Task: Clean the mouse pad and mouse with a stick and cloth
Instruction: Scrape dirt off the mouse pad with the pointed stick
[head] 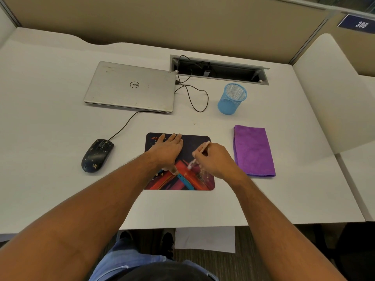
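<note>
A dark mouse pad [194,180] with red, blue and purple stripes lies on the white desk, flecked with pale crumbs. My left hand [166,150] presses flat on its upper left part, fingers straight. My right hand [215,159] pinches a thin pale stick [199,154], whose lower tip touches the pad near its middle. A black wired mouse [97,155], speckled with light spots, sits left of the pad. A folded purple cloth [253,151] lies to the right of the pad.
A closed silver laptop [130,87] lies behind the pad, with the mouse cable [197,98] looping beside it. A blue mesh pen cup [232,99] stands behind the cloth. An open cable hatch [219,69] is at the back. The desk edge [203,225] is near me.
</note>
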